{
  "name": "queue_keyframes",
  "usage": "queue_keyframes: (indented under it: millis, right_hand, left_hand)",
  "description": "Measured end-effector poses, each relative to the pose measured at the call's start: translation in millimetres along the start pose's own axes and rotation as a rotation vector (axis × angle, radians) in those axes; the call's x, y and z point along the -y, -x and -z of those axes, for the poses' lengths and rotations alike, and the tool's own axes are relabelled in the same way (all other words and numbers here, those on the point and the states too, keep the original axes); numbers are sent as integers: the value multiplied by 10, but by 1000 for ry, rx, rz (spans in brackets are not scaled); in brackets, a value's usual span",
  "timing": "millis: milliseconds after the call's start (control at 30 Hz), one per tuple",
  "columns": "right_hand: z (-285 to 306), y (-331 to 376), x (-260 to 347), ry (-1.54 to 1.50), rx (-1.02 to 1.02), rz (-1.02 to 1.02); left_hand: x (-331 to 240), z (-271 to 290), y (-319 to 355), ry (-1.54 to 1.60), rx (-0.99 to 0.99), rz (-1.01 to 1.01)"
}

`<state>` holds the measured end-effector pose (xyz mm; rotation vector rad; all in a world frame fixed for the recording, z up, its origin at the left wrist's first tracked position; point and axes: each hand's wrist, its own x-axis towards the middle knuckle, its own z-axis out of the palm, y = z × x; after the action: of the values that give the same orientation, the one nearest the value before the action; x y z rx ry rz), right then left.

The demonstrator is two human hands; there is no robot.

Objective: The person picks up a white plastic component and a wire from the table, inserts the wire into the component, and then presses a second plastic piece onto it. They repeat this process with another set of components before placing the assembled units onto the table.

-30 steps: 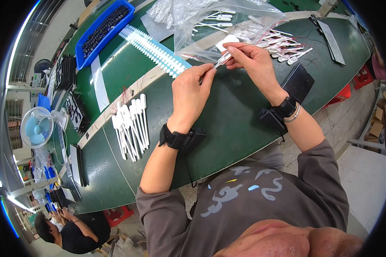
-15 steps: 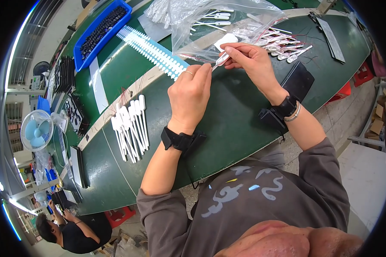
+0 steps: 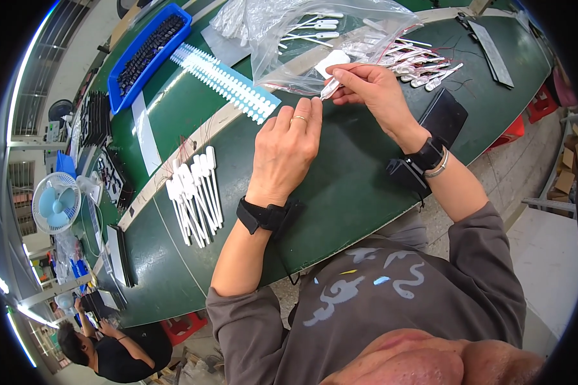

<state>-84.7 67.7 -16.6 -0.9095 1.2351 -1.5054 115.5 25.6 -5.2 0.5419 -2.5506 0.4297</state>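
**Small clear pipette, held over the green bench**

Small clear pipette [image 3: 331,88]: a slim, see-through plastic piece, pinched at its upper end between the thumb and fingertips of my right hand [image 3: 372,93]. It slants down and to the left, and its lower tip meets the fingertips of my left hand [image 3: 288,146].

Right hand: closed on the pipette, wrist wearing a black band and a thin bracelet.

Left hand: back upward, fingers stretched forward and together, a ring on one finger, a black band on the wrist. Whether these fingers grip the tip or only touch it, I cannot tell.

Clear plastic bag [image 3: 315,38]: just behind both hands, crumpled, mouth toward me, holding more loose pipettes.

Heap of pipettes with red wires [image 3: 417,64]: right of the bag, lying on the bench.

White row of pipettes [image 3: 194,196]: well to the left of my left hand, laid side by side.

Pale blue toothed strip [image 3: 228,83]: diagonal, between the row and the bag.

Blue tray [image 3: 149,54]: far left corner, filled with dark parts.

Green bench [image 3: 340,186]: carries all of the above.

Small fan [image 3: 56,202]: at the bench's left end.
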Motion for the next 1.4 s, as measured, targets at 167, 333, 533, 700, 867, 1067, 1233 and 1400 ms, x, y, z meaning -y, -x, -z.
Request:
queue_keyframes:
  millis: [167, 333, 533, 700, 867, 1067, 1233, 1400]
  right_hand:
    - [-10, -7, -34, 7, 9, 31]
    - [-5, -4, -85, 27, 46, 101]
    - [-57, 32, -102, 41, 101, 140]
    - [-84, 47, -101, 70, 120, 127]
    - [-73, 47, -6, 86, 198, 29]
    - [-4, 19, 44, 121, 300, -55]
    - [9, 18, 93, 145, 356, -74]
    - [3, 27, 125, 123, 367, -77]
  left_hand:
    - [-30, 0, -44, 124, -139, 75]
    - [-29, 37, -102, 437, -159, 361]
    - [-53, -85, -98, 1269, 96, 880]
    - [-25, -21, -100, 1420, 180, 991]
    - [85, 0, -40, 1620, 243, 1084]
    - [232, 54, 10, 1803, 418, 1100]
    - [296, 97, 21, 1849, 495, 1077]
    - [285, 137, -5, 1773, 491, 1084]
